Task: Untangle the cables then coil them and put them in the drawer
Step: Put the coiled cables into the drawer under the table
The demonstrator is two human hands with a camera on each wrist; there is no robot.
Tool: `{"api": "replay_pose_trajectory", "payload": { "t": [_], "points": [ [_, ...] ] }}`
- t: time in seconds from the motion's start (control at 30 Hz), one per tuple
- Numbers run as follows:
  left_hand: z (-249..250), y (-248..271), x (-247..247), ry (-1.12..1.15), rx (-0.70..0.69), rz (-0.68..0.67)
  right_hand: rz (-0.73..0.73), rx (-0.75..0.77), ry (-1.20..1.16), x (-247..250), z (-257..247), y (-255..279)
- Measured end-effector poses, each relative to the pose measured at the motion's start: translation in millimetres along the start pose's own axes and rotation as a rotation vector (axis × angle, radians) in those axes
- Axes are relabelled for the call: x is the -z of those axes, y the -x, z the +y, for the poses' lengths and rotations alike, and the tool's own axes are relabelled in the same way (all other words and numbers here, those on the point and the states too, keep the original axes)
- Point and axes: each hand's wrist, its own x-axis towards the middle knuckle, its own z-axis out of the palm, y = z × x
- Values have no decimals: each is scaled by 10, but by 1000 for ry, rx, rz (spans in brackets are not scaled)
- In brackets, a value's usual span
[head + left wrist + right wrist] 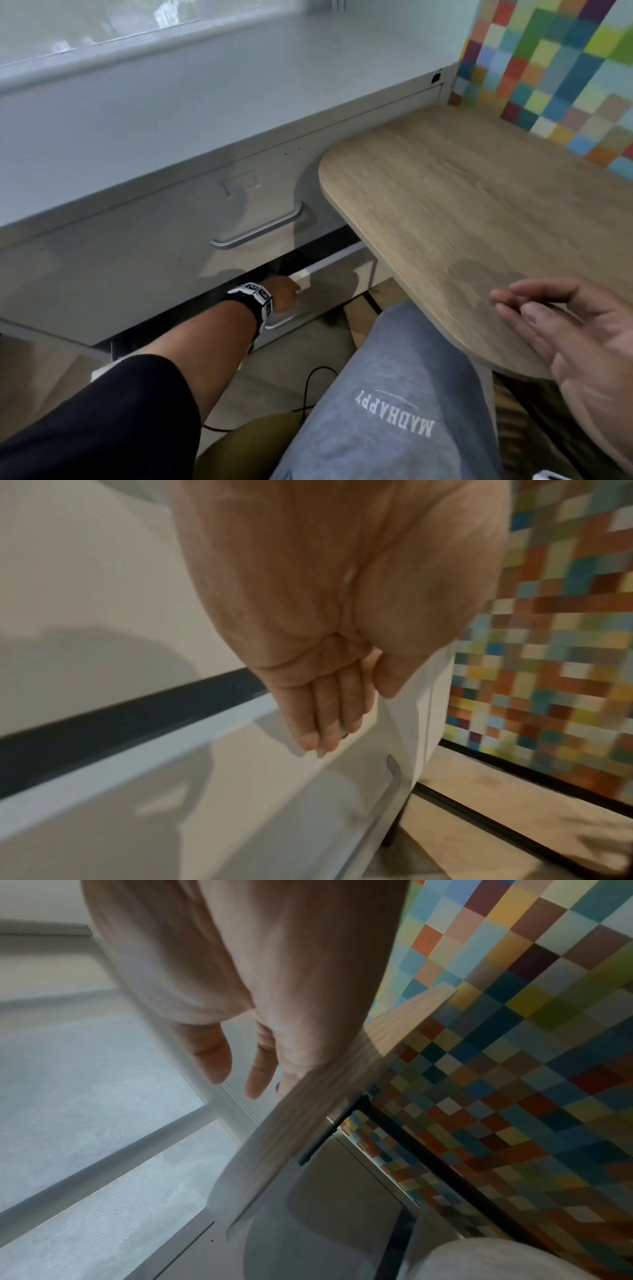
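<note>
Closest to the lens, the grey trouser leg [394, 394] fills the foreground. Over on the left, the left hand [286, 291] is down at the lower drawer [329, 277], fingers [322, 723] straight and together, tips touching its front just above the handle [279, 322]. The drawer stands slightly open, a dark gap showing. It looks like rigid metal on runners, so it should slide with a flat push or a pull on the handle. No cables visible; whether they're inside, I can't tell. Moving right, the wooden table [479, 212], and the right hand [575, 329] hovering over its edge, fingers loose, spread, holding nothing.
</note>
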Motion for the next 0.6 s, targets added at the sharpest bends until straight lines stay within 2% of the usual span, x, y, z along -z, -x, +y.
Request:
{"api": "replay_pose_trajectory", "payload": {
  "t": [0.2, 0.4, 0.5, 0.6],
  "points": [
    [-229, -311, 238, 47, 128, 154, 70, -27, -23, -52, -25, 1],
    [-313, -525, 270, -25, 108, 78, 101, -56, -21, -84, -61, -5],
    [-195, -398, 392, -67, 114, 15, 110, -67, -56, -98, -68, -17],
    [-4, -115, 644, -121, 51, -30, 106, -61, -74, -121, -66, -12]
  ]
}}
